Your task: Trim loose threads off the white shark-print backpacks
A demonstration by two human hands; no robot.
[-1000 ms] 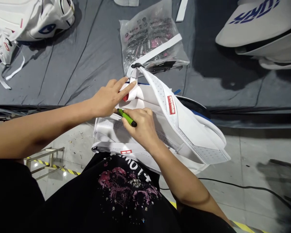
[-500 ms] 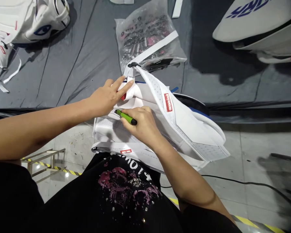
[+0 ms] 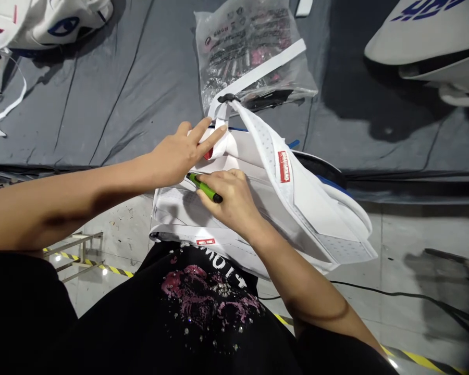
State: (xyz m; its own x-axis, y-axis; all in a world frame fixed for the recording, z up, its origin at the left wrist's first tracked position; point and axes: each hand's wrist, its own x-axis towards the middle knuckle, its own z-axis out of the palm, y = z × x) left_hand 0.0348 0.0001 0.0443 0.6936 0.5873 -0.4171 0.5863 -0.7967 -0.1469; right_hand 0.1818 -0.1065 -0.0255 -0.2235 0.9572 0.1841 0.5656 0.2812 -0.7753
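While green tool (image 3: 208, 189) slants over white backpack (image 3: 316, 208), long axis upper left to lower right, right hand (image 3: 234, 198) curls snugly around it, thus nearer. Tool's far end points to left hand (image 3: 174, 159), just beside its thumb side. Left fingers extended, partly spread, on backpack edge; any pinch underneath cannot be told. Beyond: white strap (image 3: 275, 63) crossing plastic bag (image 3: 246, 47) on gray table (image 3: 164, 62).
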